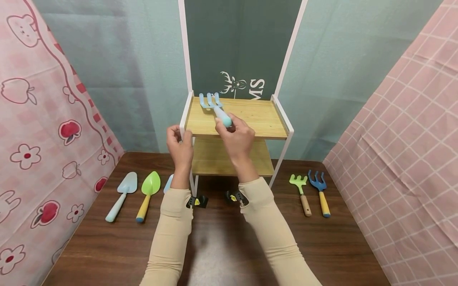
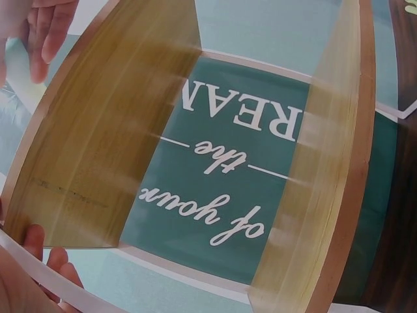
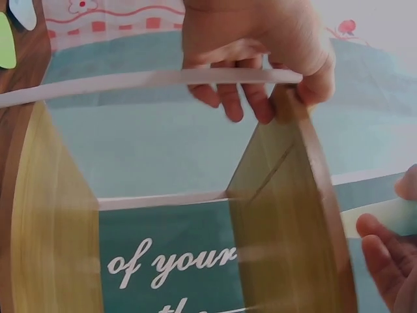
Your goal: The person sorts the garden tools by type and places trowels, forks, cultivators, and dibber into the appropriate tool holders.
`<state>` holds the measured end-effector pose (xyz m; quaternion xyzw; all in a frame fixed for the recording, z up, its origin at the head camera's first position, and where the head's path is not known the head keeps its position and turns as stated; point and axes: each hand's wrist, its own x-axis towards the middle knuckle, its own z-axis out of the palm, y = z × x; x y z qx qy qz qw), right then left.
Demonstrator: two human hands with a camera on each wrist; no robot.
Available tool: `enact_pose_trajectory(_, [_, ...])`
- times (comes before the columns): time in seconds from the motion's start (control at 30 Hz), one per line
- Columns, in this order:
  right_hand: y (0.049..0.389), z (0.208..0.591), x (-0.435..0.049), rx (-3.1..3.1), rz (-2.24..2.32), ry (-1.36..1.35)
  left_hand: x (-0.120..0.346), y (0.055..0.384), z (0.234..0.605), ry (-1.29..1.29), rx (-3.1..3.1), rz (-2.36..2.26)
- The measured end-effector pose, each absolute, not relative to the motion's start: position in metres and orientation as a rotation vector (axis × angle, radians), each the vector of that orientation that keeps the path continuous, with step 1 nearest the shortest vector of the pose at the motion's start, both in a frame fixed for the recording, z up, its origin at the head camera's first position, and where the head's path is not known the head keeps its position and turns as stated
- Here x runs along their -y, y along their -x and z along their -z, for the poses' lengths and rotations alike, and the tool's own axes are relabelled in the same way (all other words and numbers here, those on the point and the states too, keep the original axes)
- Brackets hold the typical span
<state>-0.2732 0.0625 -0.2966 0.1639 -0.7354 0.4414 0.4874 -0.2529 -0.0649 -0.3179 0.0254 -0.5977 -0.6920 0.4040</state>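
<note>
One pale-blue rake [image 1: 219,112], angled over the left part of the top board of the shelf [image 1: 255,119], could drop and clatter if its handle slips from the pinch of the right hand [image 1: 237,137]. That hand reaches forward over the board's front edge; the left hand [image 1: 180,150] grips the shelf's front-left corner.
</note>
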Motion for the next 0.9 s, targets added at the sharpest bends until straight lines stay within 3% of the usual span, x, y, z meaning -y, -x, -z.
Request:
enact_pose_trajectory(0.4, [0.256,0.284,-0.056,2.147,-1.377,-0.313,0.065,0.255,0.32,-0.05,1.493,1.759])
enact_pose_trajectory(0.9, [0.249,0.298,-0.036,2.11,-1.273,-0.375,0.066,0.252,0.319,-0.04,1.508,1.762])
